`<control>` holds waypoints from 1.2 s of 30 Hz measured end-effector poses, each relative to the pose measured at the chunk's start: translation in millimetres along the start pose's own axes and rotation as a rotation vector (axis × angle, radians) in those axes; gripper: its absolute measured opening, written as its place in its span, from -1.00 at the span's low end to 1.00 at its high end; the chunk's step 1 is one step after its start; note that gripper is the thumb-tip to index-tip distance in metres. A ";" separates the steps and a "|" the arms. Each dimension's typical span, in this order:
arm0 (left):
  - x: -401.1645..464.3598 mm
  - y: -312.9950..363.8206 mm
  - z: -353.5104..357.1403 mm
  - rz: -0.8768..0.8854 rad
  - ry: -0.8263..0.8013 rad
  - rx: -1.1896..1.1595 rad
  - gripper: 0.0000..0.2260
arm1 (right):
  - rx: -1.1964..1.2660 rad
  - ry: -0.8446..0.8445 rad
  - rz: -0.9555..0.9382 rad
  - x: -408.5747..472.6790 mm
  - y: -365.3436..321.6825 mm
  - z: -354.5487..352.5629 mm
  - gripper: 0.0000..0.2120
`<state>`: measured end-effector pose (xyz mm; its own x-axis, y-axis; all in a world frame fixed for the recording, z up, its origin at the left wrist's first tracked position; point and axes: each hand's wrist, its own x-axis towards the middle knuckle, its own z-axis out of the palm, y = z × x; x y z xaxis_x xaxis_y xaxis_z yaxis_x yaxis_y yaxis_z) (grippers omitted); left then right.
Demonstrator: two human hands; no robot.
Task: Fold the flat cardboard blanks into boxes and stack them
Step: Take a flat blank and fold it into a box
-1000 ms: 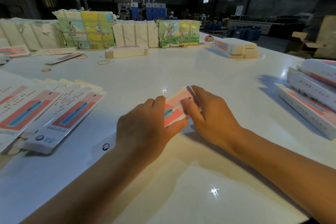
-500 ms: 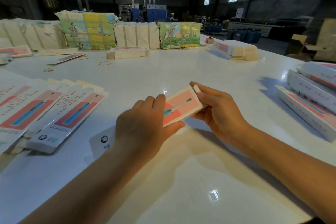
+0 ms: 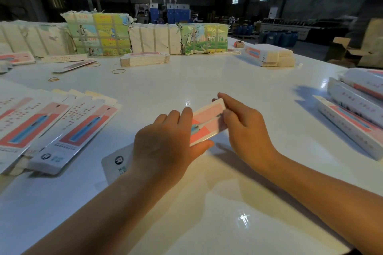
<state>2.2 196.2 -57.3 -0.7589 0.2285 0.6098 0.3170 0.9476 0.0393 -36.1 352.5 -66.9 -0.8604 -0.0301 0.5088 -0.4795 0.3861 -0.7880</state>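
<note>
Midway down the white worktop (image 3: 207,72), I am holding one pink-and-white carton (image 3: 207,123) between both hands, raised a little off the surface and angled up toward its far end. Against a second ago, when it was lying flat under my palms, it is now showing a side wall; I am reading that as the blank opening into a sleeve, with the end flaps probably next. My left hand (image 3: 165,143) is wrapping the near half, fingers over the top and thumb underneath. My right hand (image 3: 244,130) is curling round the far end, index finger running along the far edge, the other fingers bending onto the printed face. Both forearms are reaching in from the near edge, converging on the carton. Flat blanks (image 3: 68,128) are lying fanned to my left; finished boxes (image 3: 356,109) are piling up at my right.
</note>
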 end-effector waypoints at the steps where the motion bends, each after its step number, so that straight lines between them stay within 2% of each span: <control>1: -0.2 1.7 -0.2 -0.008 0.009 -0.013 -0.40 | -0.071 0.018 -0.065 -2.5 -1.0 0.5 -0.63; 3: -0.7 3.9 -0.6 -0.014 0.025 -0.038 -0.41 | -0.129 0.023 -0.147 -5.5 -3.1 0.9 -0.61; 5: -0.9 3.7 -1.5 -0.018 0.028 -0.046 -0.39 | -0.089 0.026 -0.146 -4.8 -5.9 -0.3 -0.67; 8: 1.0 1.6 -4.1 -0.059 0.005 -0.025 -0.36 | 0.132 -0.025 0.043 0.6 -9.6 -1.4 -0.70; 10: 2.3 -0.9 -6.4 -0.094 -0.010 -0.031 -0.35 | 0.232 -0.002 0.146 3.8 -8.7 -2.3 -0.71; 12: 2.5 -4.1 -8.4 -0.132 -0.033 -0.053 -0.32 | 0.280 0.077 0.191 5.9 -7.5 -4.6 -0.87; 13: 2.4 -5.4 -9.0 -0.143 -0.036 -0.048 -0.30 | 0.281 0.111 0.198 6.9 -8.3 -6.5 -0.94; 18: 2.2 -4.7 -4.6 -0.129 0.005 0.080 -0.22 | 0.127 0.197 0.138 6.3 -7.2 -4.9 -0.85; 20: 2.2 -3.6 -5.9 -0.141 -0.004 0.051 -0.24 | 0.102 0.222 0.096 3.6 -8.6 -1.9 -0.83; 23: 3.2 -2.0 -9.6 -0.160 -0.036 -0.001 -0.29 | 0.189 0.224 0.095 2.2 -11.3 -0.3 -0.83; 25: 3.8 -0.7 -8.6 -0.165 -0.047 0.009 -0.33 | 0.116 0.209 0.085 1.3 -10.6 0.8 -0.88; 28: 4.3 0.2 -6.9 -0.166 -0.055 0.028 -0.36 | 0.064 0.216 0.044 -0.2 -10.8 1.3 -0.84; 33: 5.7 -2.2 -5.9 -0.157 -0.012 -0.048 -0.29 | 0.202 0.198 0.155 4.1 -13.3 -2.6 -0.95; 36: 6.5 -3.7 -5.8 -0.124 -0.013 -0.020 -0.23 | 0.245 0.155 0.188 5.7 -10.8 -3.2 -0.96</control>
<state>-0.6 193.0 -48.9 -0.8001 0.1133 0.5891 0.2317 0.9642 0.1292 -35.3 351.1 -54.4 -0.9099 0.1686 0.3791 -0.3589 0.1384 -0.9230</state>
